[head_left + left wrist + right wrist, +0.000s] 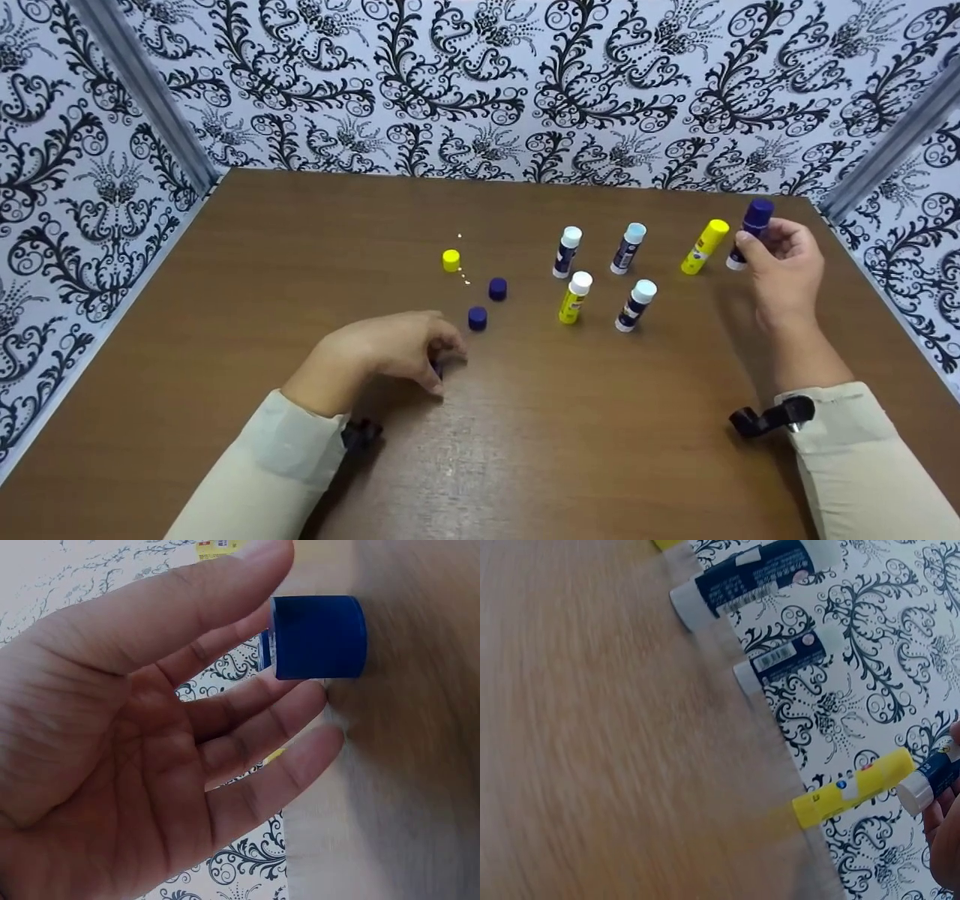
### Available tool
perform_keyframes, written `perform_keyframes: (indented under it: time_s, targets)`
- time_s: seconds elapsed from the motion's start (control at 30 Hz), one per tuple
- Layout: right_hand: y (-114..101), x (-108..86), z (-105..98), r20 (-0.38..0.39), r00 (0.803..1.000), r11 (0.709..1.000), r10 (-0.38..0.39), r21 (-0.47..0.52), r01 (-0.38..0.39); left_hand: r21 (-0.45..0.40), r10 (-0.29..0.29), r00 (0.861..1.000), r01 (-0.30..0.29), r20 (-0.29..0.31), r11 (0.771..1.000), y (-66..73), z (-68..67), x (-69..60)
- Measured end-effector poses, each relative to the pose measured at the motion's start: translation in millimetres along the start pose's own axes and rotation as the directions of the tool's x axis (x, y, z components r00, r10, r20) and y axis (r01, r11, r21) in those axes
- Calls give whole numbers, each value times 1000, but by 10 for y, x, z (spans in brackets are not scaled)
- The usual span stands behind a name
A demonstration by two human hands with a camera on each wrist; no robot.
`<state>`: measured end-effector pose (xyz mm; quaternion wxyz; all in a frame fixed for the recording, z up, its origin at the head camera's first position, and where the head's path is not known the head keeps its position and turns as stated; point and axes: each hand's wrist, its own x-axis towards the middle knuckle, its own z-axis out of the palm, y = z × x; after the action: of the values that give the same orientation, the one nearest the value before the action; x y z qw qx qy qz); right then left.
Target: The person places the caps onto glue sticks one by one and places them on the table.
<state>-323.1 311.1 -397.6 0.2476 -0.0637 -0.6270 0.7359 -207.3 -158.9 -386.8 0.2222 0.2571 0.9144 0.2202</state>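
Note:
My right hand (791, 274) pinches a dark blue glue stick (756, 217) with its cap on, near the back right of the table. In the right wrist view its white base (913, 795) hangs above the tabletop, beside an upright yellow glue stick (705, 246). Around a dark blue cap (319, 637) on the table, my left hand (394, 345) holds its thumb and fingers apart. That cap is mostly hidden by the hand in the head view. Past the left fingertips lie two more dark blue caps, a nearer one (477, 319) and a farther one (497, 289).
Uncapped glue sticks stand mid-right: a blue one (566, 253), a second blue one (628, 249), a yellow one (574, 300) and a front blue one (634, 307). A yellow cap (451, 260) sits near small white crumbs (465, 279). Patterned walls (480, 90) bound the wooden table (525, 450).

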Motion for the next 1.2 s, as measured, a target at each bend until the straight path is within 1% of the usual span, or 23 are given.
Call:
perform_keyframes:
  time_s: [0.07,0.13,0.33,0.57,0.73,0.97,1.2]
  targets:
    - [26,25,-25,-6,1000,1000,7,-14,-7,0,4,1000,-4,8,1000,-7,-2,10]
    - [50,49,-47,-10,1000,1000,18,-24,-18,-15,-6,1000,7,13,1000,-13,-1,16]
    - [105,96,-100,-19,997,996,69,-47,-70,-21,-27,1000,27,12,999,-9,-9,11]
    - [171,133,-103,-38,996,995,84,-56,-86,-39,-53,999,53,13,998,-2,-7,0]
    - [212,161,-126,-34,993,991,111,-65,-113,-65,-66,998,67,16,996,-6,2,0]
    - [237,186,-154,-16,989,987,148,-54,-148,-58,-87,996,87,18,994,8,1,-10]
    - [255,180,-190,14,981,977,191,-103,-189,-50,-91,996,92,17,995,18,-5,-11]
